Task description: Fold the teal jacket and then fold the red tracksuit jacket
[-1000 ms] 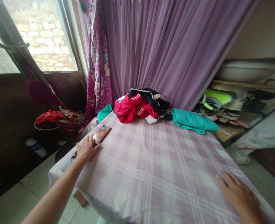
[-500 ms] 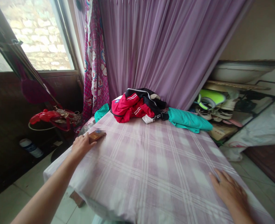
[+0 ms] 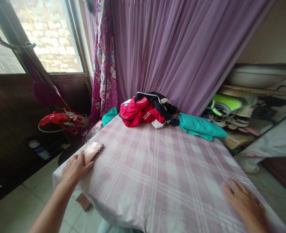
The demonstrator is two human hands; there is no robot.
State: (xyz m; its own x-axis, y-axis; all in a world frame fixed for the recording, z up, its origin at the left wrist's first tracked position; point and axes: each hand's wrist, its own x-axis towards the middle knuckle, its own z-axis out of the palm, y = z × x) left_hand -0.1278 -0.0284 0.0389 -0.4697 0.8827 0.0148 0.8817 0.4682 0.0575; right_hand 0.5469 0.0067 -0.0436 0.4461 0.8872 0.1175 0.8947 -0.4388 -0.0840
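My left hand (image 3: pixel 73 168) is closed on the near end of a flat, shiny phone (image 3: pixel 89 155) at the left edge of the table. The phone's far end is blurred out by pixels. A pale purple and white plaid cloth (image 3: pixel 157 168) covers the table. On its right side rests my right hand (image 3: pixel 246 200), with fingers stretched over the cloth and nothing visibly held. At the far edge lies a heap of clothes: a red garment (image 3: pixel 138 111) with white stripes and a black garment (image 3: pixel 161 105). Beside it is a folded teal cloth (image 3: pixel 201 126).
A purple curtain (image 3: pixel 157 48) hangs behind the table, with a patterned magenta cloth (image 3: pixel 106 71) at its left. To the right, a shelf holds shoes (image 3: pixel 240 119) and a yellow-green item (image 3: pixel 227 103). Red bags (image 3: pixel 67 121) and a spray can (image 3: pixel 39 149) are at the left.
My left hand has drawn the phone back toward me and slightly left, and its face now catches the light. The view has shifted a little; my right hand stays on the cloth.
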